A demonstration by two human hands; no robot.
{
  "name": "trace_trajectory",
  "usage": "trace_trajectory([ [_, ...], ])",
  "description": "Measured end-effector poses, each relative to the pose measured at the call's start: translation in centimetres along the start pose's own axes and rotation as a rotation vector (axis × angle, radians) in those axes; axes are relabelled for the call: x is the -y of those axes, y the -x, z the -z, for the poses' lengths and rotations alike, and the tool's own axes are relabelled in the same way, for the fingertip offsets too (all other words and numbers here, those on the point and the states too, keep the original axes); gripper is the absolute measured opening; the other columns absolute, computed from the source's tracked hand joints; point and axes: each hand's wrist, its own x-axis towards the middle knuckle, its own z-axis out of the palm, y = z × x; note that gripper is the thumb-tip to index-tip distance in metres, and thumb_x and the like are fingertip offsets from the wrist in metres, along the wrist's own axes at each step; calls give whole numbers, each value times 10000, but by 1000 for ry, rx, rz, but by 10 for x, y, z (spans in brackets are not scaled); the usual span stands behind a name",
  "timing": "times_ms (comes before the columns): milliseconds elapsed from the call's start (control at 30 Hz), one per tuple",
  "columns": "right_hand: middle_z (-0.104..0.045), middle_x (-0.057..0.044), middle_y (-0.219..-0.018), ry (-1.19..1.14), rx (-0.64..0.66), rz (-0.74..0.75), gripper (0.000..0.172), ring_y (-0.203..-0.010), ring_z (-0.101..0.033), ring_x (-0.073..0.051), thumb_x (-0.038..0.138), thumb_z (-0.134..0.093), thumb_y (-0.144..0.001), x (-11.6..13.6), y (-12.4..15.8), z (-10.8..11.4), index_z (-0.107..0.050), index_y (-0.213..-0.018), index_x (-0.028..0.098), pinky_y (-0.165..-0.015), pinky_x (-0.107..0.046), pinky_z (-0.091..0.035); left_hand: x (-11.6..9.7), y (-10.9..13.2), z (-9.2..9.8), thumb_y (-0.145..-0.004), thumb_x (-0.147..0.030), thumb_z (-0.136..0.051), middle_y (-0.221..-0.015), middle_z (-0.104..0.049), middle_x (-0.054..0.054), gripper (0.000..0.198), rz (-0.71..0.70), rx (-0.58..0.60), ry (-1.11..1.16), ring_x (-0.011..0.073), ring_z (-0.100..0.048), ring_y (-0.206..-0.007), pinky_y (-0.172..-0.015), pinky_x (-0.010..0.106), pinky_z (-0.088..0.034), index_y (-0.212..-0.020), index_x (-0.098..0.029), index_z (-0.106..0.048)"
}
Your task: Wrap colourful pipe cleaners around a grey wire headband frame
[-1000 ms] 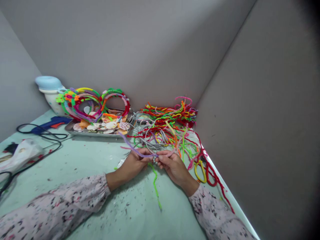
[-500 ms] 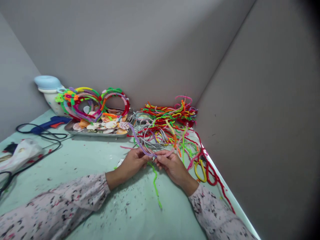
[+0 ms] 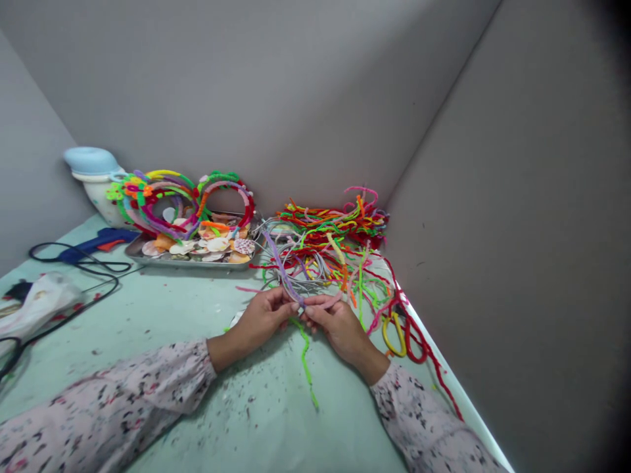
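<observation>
My left hand [image 3: 261,320] is closed, thumb and fingertips pinching near the lower end of a purple pipe cleaner [image 3: 279,257], which rises up and to the left. My right hand [image 3: 341,327] is closed with its fingertips right beside the left ones. A fuzzy pink strip, probably a pink pipe cleaner [image 3: 325,301], curves through the right fingers and meets the purple one between my hands. What lies under the fingertips is mostly hidden. Below them a green pipe cleaner [image 3: 306,368] lies on the table.
A metal tray [image 3: 197,264] of seashells stands behind, with several fuzzy headbands [image 3: 170,176] over it. Pipe cleaners [image 3: 335,223] and grey wire hoops [image 3: 315,284] are heaped at the back right, near scissors [image 3: 394,336]. At left are a blue glue gun [image 3: 89,247], a cable and a bottle [image 3: 101,190].
The purple pipe cleaner's free end has swung right and now stands more upright. Both hands keep nearly the same place, fingertips together.
</observation>
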Motion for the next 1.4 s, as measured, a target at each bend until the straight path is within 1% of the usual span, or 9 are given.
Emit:
trace_trajectory([
  [233, -664, -1, -696, 84, -49, -1, 232, -590, -559, -109, 306, -709, -757, 6, 2, -4, -701, -941, 166, -557, -236, -442, -2, -1, 0, -777, -359, -622, -617, -507, -40, 230, -1, -5, -23, 69, -425, -485, -462, 207, -344, -772, -141, -546],
  [467, -651, 5, -673, 99, -86, 5, 218, -555, -531, -99, 301, -718, -732, 6, 3, -10, -692, -894, 157, -543, -231, -430, 2, -1, 1, -778, -343, -611, -617, -517, -35, 211, 6, -31, -39, 81, -436, -488, -464, 220, -353, -784, -144, -541],
  [667, -670, -3, -717, 248, -138, 26, 233, -584, -558, -110, 319, -684, -767, 1, 4, -9, -697, -951, 175, -554, -230, -442, 2, -2, 1, -764, -318, -606, -603, -519, -38, 191, 32, -47, -53, 83, -443, -479, -454, 212, -356, -802, -141, -546],
  [800, -661, 5, -699, 329, -148, 76, 228, -585, -562, -119, 324, -674, -779, -1, 4, -9, -701, -961, 190, -548, -232, -440, 4, -2, 1, -759, -311, -612, -597, -514, -40, 186, 32, -67, -62, 79, -440, -475, -455, 206, -347, -802, -137, -561],
  [867, -675, -3, -728, 372, -155, 120, 211, -623, -586, -133, 319, -671, -782, -1, 5, -9, -705, -949, 194, -572, -240, -454, 4, -2, 1, -761, -308, -609, -582, -504, -44, 182, 35, -67, -66, 78, -432, -469, -448, 204, -337, -807, -135, -573],
  [1033, -716, -36, -875, 450, -179, 215, 190, -781, -650, -170, 314, -647, -807, 1, 8, -11, -705, -941, 192, -700, -272, -505, 1, -2, 1, -752, -294, -605, -572, -495, -53, 171, 38, -67, -49, 76, -430, -458, -439, 203, -338, -817, -139, -569],
  [1233, -724, -41, -881, 555, -207, 305, 180, -794, -664, -175, 270, -604, -836, 2, 12, -12, -702, -965, 190, -735, -285, -523, 0, -2, -1, -725, -266, -603, -570, -493, -54, 141, 44, -81, -15, 70, -419, -459, -438, 199, -331, -783, -144, -561],
  [1400, -730, -47, -903, 584, -225, 334, 170, -838, -674, -185, 246, -608, -826, 2, 12, -14, -703, -956, 191, -782, -300, -533, 0, -2, -1, -702, -225, -584, -535, -467, -67, 92, 39, -92, -6, 67, -404, -444, -437, 203, -325, -748, -158, -541],
])
